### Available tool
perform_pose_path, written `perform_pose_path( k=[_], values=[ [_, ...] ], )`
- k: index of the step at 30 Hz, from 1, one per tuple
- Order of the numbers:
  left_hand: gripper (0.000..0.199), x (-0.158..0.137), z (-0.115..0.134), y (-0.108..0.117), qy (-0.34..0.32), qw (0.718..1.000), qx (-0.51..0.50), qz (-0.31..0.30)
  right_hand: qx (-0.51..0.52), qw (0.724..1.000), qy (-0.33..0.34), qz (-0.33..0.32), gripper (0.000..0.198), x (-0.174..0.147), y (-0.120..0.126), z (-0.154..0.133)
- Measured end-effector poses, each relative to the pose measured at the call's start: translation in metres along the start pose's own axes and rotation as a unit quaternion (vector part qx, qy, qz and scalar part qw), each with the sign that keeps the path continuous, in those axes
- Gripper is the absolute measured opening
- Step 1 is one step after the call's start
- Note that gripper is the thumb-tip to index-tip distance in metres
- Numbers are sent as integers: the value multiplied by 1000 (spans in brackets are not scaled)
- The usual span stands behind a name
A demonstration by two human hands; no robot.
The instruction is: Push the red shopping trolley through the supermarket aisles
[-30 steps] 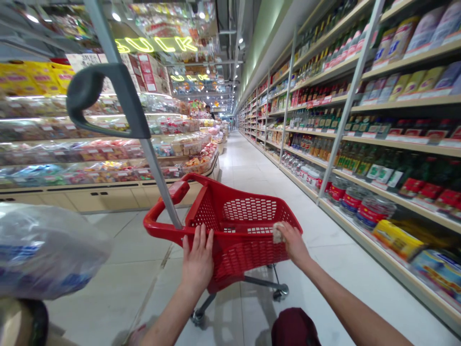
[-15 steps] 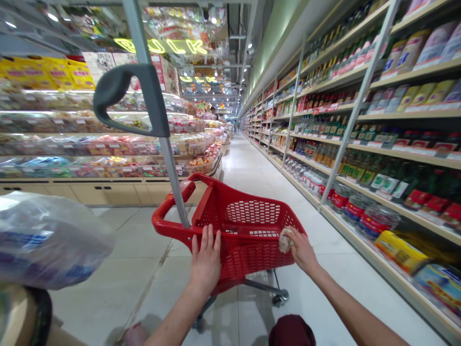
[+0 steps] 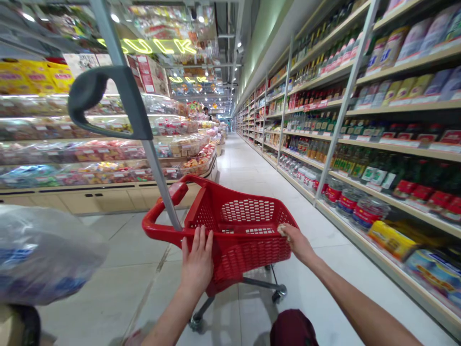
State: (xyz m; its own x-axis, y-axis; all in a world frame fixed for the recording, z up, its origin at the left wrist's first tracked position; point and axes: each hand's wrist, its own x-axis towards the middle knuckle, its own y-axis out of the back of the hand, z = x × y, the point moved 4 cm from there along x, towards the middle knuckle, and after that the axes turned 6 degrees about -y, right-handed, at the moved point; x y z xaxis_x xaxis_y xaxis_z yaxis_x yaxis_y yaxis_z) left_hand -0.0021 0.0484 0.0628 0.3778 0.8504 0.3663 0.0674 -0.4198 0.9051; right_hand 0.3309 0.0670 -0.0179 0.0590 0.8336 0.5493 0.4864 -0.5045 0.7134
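Note:
A red plastic shopping cart (image 3: 248,250) on grey legs and casters stands in front of me, its perforated basket holding nothing that I can see. My left hand (image 3: 197,259) lies with fingers stretched out on the basket's near side, close to the handle end. At the far right corner of the rim, my right hand (image 3: 297,242) is closed around a pale crumpled cloth (image 3: 282,229); most of the cloth is hidden by the fingers. A grey metal pole with a dark grey loop grip (image 3: 139,103) rises beside the cart's red handle (image 3: 162,231).
On the right, tall shelves (image 3: 334,139) carry bottles, jars and packets. Bulk bins (image 3: 97,168) of wrapped goods line the left. A filled clear plastic bag (image 3: 46,254) is close at lower left. A tiled aisle (image 3: 239,154) runs ahead, with people far off.
My right hand has shifted slightly along the rim corner, and less of the cloth shows now. My left hand keeps its place on the cart. The whole view has shifted a little.

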Motion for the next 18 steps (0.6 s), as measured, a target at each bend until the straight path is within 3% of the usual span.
perform_pose_path(
  k=[2,4,8,10,13,15,16,18],
  values=[
    [58,1,2,0,-1,1000,-5,3,-20,998,-52,36,40,-2,10,17],
    [59,2,5,0,-1,1000,-9,6,-31,994,-75,74,38,-3,6,11],
    [60,3,6,0,0,1000,-12,11,-31,998,2,58,40,0,-33,-45],
    [60,2,4,1,-8,1000,-14,14,-51,998,37,22,46,1,-42,-53],
    [59,1,3,0,-16,1000,-17,16,-116,993,-30,0,44,-4,-25,-19],
    [58,1,6,-2,-13,1000,-18,18,-147,982,-108,41,43,-9,-10,7],
    [58,1,7,-2,-11,1000,-18,19,-146,980,-118,62,43,-10,-8,10],
    [58,2,8,-3,-7,1000,-16,21,-113,988,-64,81,41,-10,-17,-5]
  ],
)
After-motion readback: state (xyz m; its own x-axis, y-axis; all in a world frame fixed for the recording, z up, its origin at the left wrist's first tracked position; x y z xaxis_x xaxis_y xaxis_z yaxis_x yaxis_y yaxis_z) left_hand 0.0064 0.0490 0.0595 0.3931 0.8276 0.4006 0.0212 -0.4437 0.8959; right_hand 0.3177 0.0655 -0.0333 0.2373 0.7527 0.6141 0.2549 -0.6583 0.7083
